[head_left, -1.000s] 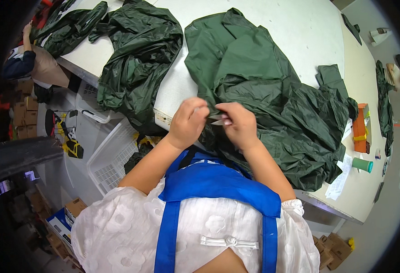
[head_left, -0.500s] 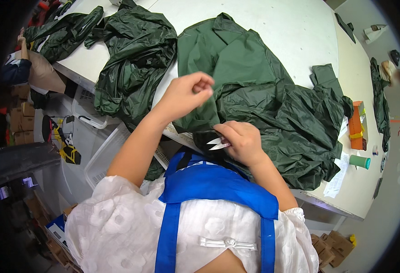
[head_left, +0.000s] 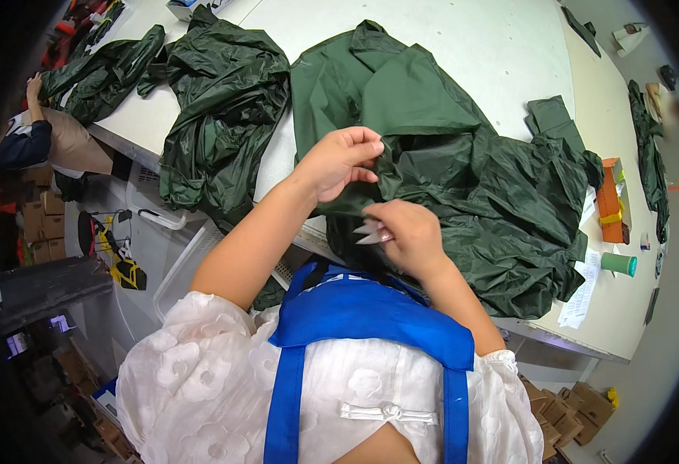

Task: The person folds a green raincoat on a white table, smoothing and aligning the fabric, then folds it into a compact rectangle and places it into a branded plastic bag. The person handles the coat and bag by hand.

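Observation:
A dark green garment of thin, shiny fabric [head_left: 494, 209] lies crumpled over the table's front edge before me. My left hand [head_left: 345, 164] pinches a fold of it between thumb and fingertips, with the other fingers curled. Just below and to the right, my right hand [head_left: 410, 238] is closed around small thread snips [head_left: 369, 233]. Their pale blades stick out leftward from the palm, slightly apart, and the grip end is hidden by the fingers. Thumb and forefinger of that same hand press at the garment's near edge.
Another green garment [head_left: 223, 116] hangs over the table edge at left. On the right stand an orange box [head_left: 611, 201], a green thread spool [head_left: 619, 264] and a paper sheet [head_left: 583, 290]. White plastic baskets [head_left: 188, 255] sit below. A person [head_left: 53, 135] works at far left.
My left hand, raised off the cloth before, has moved right and now pinches a fold of the garment. The fabric there is lifted. My right hand stays nearly in place with the snips.

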### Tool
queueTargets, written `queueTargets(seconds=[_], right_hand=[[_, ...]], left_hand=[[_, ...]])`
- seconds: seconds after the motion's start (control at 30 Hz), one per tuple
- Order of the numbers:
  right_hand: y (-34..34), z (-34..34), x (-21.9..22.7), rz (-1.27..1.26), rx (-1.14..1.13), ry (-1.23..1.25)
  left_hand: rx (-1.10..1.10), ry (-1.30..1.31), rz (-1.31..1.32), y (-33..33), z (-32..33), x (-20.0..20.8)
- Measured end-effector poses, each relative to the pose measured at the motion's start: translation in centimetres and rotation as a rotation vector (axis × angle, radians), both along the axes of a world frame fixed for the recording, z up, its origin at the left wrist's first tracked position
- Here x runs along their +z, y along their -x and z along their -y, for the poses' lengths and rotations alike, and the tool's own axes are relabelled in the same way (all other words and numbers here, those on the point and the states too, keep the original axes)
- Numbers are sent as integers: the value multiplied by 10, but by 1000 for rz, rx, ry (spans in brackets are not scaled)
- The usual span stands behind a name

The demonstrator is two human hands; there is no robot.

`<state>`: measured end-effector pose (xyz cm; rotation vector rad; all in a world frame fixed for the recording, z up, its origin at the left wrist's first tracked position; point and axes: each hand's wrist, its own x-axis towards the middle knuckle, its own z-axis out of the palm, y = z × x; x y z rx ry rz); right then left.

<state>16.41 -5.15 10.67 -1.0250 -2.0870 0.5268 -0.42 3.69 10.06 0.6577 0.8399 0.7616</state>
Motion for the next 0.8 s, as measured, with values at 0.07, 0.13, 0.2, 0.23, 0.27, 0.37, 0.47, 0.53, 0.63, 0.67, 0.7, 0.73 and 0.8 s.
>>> queueTargets(seconds=[0.07, 0.13, 0.2, 0.23, 0.27, 0.37, 0.47, 0.53, 0.63, 0.67, 0.7, 0.73, 0.8], right_hand=[[-3, -5, 3, -88, -106, -4], [-6, -9, 13, -123, -206, -46], [-8, -9, 13, -170, -248, -54], [-8, -8, 14, -185, -260, -61], [-9, -7, 16, -182, -259, -67], [-8, -2, 22, -183, -265, -77], [-7, 0, 24, -200, -268, -71], [-7, 1, 26, -201, -267, -62], [-8, 2, 28, -193, -254, -45], [-8, 3, 29, -193, -261, -30], [-8, 3, 30, -193, -269, -17], [-8, 4, 30, -193, -277, -4], [-8, 6, 28, -212, -271, 53]], left_hand=[[8, -75, -29, -1, 10, 7], [8, -163, -56, -1, 22, 16], [5, -274, -145, -1, 32, 24], [5, -331, -189, 0, 35, 28], [-35, -339, -217, 2, 37, 32], [-31, -352, -275, 0, 44, 40], [-42, -484, -348, 1, 51, 45], [-62, -579, -443, 2, 54, 53], [-43, -790, -551, 1, 60, 56], [-27, -871, -581, 0, 61, 57], [-31, -862, -565, 1, 61, 57], [-35, -853, -550, 2, 62, 56], [-63, -867, -545, 4, 61, 55]])
